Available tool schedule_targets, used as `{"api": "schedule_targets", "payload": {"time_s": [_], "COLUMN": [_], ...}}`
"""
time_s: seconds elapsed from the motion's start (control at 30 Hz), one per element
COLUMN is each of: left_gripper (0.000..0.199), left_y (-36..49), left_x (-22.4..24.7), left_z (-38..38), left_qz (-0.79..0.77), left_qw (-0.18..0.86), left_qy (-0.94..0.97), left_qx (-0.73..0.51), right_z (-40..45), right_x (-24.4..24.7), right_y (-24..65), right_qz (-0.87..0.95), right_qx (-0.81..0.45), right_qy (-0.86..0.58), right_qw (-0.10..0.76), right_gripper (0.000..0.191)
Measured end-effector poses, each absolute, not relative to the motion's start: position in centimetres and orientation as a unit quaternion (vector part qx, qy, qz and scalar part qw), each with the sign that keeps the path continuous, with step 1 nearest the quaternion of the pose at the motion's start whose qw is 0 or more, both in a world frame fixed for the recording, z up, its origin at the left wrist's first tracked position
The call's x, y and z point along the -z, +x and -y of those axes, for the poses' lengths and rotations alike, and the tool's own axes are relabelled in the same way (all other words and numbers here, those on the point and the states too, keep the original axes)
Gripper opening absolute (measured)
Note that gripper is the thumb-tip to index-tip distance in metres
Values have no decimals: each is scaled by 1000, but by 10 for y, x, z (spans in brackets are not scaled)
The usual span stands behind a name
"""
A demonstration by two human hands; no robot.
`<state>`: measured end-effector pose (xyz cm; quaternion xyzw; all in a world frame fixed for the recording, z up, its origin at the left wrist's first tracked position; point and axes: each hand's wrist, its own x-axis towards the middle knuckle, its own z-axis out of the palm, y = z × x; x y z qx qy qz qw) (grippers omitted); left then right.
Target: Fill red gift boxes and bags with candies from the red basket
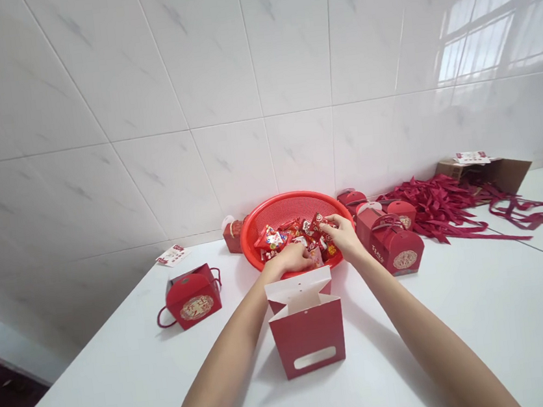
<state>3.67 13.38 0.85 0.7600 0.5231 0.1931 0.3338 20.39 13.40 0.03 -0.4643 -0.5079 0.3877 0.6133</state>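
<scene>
A red plastic colander (pixel 291 202) holds a pile of small wrapped candies (pixel 275 237), mostly in red wrappers. Both my hands are inside it. My left hand (pixel 291 258) is low at the near side, its fingers curled together at a pinkish wrapped candy (pixel 315 257). At the right side, my right hand (pixel 344 236) pinches a red wrapped candy (pixel 318 222) between thumb and fingers. Between my forearms an upright red gift box (pixel 308 336) stands with its top flaps open and a slot-shaped cutout low on its front. Its inside is mostly hidden.
Left on the white table (pixel 126 390) sits a red box with cord handles (pixel 194 298), near a printed card (pixel 173 255). Several closed red boxes (pixel 388 242) stand right of the colander. Dark red ribbons (pixel 429 208) spill from a cardboard box (pixel 508 173). A tiled wall (pixel 216 59) rises behind.
</scene>
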Motion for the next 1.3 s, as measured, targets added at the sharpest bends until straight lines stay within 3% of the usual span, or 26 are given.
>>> {"api": "schedule_targets", "payload": {"time_s": [0.13, 0.3, 0.47, 1.3], "left_gripper": [14, 20, 21, 31], "left_y": [35, 30, 26, 36], "left_x": [-12, -17, -17, -20], "left_z": [-140, -148, -150, -136], "left_qz": [-511, -555, -569, -546], "left_qw": [369, 325, 318, 275], "left_qy": [729, 650, 606, 682], "left_qx": [-266, -404, -455, -402], "right_z": [-136, -137, -130, -131], "right_x": [0, -1, -4, 0], "right_y": [204, 203, 199, 201], "right_qz": [514, 513, 570, 552], "right_qx": [-384, -381, -372, -391], "right_qy": [-463, -465, -447, -424], "right_qw": [612, 613, 580, 602], "right_gripper": [27, 24, 23, 32]}}
